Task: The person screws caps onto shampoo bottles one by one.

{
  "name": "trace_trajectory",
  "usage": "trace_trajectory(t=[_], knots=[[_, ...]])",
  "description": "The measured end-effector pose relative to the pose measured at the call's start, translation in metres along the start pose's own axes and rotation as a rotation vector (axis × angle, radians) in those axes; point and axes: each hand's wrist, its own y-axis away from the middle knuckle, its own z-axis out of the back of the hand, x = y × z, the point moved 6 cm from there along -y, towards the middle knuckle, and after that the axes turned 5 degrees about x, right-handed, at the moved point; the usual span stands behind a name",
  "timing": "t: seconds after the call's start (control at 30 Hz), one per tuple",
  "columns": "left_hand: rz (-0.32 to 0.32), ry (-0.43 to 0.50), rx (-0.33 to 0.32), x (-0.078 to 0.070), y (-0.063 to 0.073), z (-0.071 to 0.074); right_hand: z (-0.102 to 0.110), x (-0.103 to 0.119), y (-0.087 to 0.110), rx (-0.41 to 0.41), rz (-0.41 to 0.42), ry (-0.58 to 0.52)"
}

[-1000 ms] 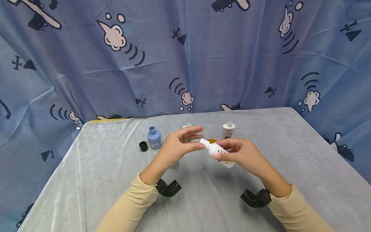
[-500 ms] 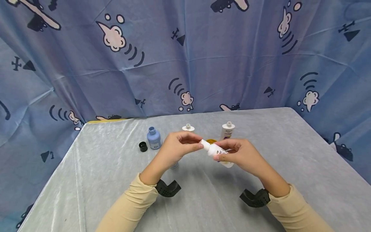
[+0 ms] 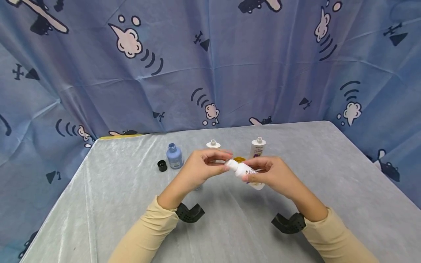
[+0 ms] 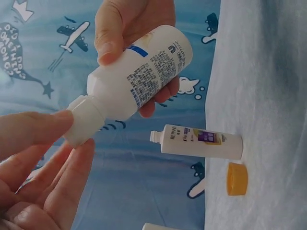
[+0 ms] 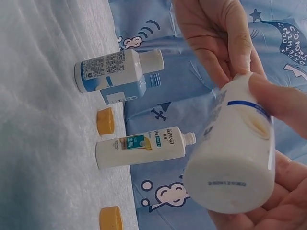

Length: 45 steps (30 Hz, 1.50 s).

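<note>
My right hand [image 3: 274,173] grips a small white lotion bottle [image 4: 144,67] round its body, held tilted above the table with its neck end toward my left hand [image 3: 200,166]. The thumb and fingers of the left hand pinch the white cap [image 4: 84,120] at that end. In the right wrist view, the base of the bottle faces the camera. Behind the hands stand two white bottles with bare necks: one [image 5: 144,147] with a teal label, another [image 4: 199,142] with a purple label.
At the left of the table [image 3: 108,204] are an uncapped blue bottle [image 3: 175,157] and a black cap [image 3: 162,166]. A white-capped bottle [image 5: 108,69] stands near it, mostly hidden by my left hand in the head view. Yellow caps [image 5: 105,120] lie near the white bottles.
The left hand's raised fingers have come down onto the cap and now pinch it with the thumb. The right hand and the bottle have hardly moved.
</note>
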Motion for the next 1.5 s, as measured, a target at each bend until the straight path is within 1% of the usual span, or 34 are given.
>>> trace_trajectory(t=[0.1,0.13,0.23,0.3,0.37,0.53,0.63,0.7,0.83,0.93,1.13,1.23,1.4,1.5], knots=[[-0.031,0.028,0.004,-0.003,0.000,0.000,0.000,0.000,0.000,0.001,-0.002,-0.014],[-0.026,0.039,-0.003,-0.003,0.001,0.001,0.000,0.000,0.000,0.001,-0.003,-0.018],[0.018,0.010,-0.075,-0.003,0.003,0.007,0.000,0.001,0.001,-0.001,0.004,-0.018],[0.062,-0.007,-0.125,-0.001,0.004,0.011,0.000,0.002,0.001,-0.002,0.009,-0.014],[0.091,-0.020,-0.147,0.001,0.003,0.012,0.000,0.003,0.001,-0.005,0.014,-0.009],[0.088,0.038,-0.097,0.003,0.000,0.007,-0.001,0.002,0.001,-0.004,0.015,-0.002],[0.087,0.057,-0.081,0.003,0.000,0.006,0.000,0.002,0.001,-0.007,0.015,0.006],[0.089,0.056,-0.071,0.003,0.001,0.005,0.000,0.002,0.001,-0.009,0.010,0.008],[0.093,0.014,-0.045,0.001,0.002,0.005,0.000,0.002,0.002,-0.008,0.005,0.004],[0.082,0.000,-0.026,0.000,0.002,0.004,0.000,0.002,0.002,-0.005,0.004,-0.001],[0.054,0.009,0.015,-0.001,0.002,0.002,0.001,0.000,0.001,-0.004,0.004,-0.004],[0.049,0.031,0.003,-0.002,0.002,0.004,0.001,-0.001,0.000,-0.003,0.010,-0.010],[0.080,0.063,-0.070,0.000,0.002,0.007,0.001,-0.001,0.000,0.001,0.015,-0.016],[0.096,0.068,-0.073,0.003,0.000,0.005,0.000,-0.001,0.000,0.002,0.012,-0.020]])
